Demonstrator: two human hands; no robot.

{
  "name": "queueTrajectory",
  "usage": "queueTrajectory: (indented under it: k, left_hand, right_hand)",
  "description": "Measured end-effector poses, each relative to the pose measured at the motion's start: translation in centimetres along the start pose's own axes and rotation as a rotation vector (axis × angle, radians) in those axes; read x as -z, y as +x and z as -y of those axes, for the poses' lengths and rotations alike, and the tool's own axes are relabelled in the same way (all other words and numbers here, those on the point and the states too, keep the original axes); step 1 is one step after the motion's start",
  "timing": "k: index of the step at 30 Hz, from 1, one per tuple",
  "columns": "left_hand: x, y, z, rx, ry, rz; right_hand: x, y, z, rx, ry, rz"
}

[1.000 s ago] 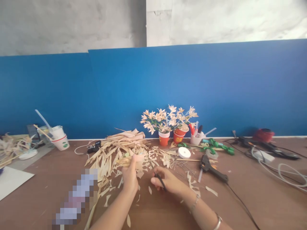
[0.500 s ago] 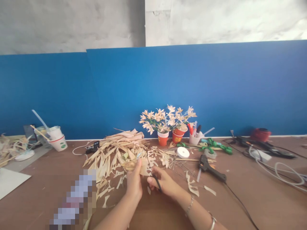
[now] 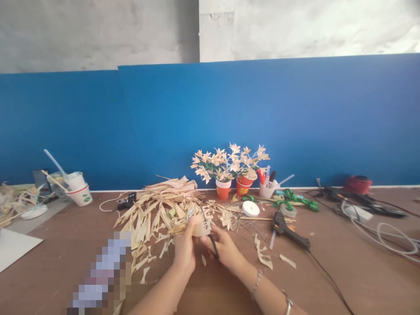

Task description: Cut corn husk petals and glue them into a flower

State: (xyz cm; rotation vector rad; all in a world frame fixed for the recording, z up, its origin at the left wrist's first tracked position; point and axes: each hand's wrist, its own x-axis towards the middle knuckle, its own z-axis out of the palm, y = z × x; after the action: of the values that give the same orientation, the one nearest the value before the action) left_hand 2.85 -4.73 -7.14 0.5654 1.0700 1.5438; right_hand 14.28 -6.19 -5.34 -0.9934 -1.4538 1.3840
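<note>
My left hand [image 3: 185, 247] is closed on a pale dried corn husk [image 3: 201, 228], pinched under the thumb, its right edge cut into notches. In my right hand [image 3: 226, 250] is a pair of scissors [image 3: 214, 246]; the black handle loops round the fingers and the blades point up and away at the husk's right side. Just beyond both hands lies a heap of dried husks [image 3: 149, 210]. A small husk scrap [image 3: 204, 260] rests on the table below the hands.
Paper cups [image 3: 223, 190] with husk flowers [image 3: 229, 162] stand at the back. To the right lie a glue gun [image 3: 290, 232] with its cord, a white tape roll [image 3: 250, 208], green tape [image 3: 295, 199] and white cables [image 3: 387, 236]. At left is a white cup [image 3: 80, 195].
My right hand and the scissors have shifted slightly, and the blades sit at a different angle to the husk. The husk has turned a little in my left hand.
</note>
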Motion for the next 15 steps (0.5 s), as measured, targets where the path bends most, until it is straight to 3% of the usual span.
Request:
queueTrajectory:
  k: [10,15]
  left_hand:
    - [0.1,0.6,-1.1,0.001,-0.081,-0.031]
    - [0.2,0.7,-1.8,0.052,0.120,0.092]
  right_hand:
    - [0.5,0.5,-1.3,-0.122,-0.069,-0.089]
    - [2.1,0.5,-0.5,-0.050,0.049,-0.232]
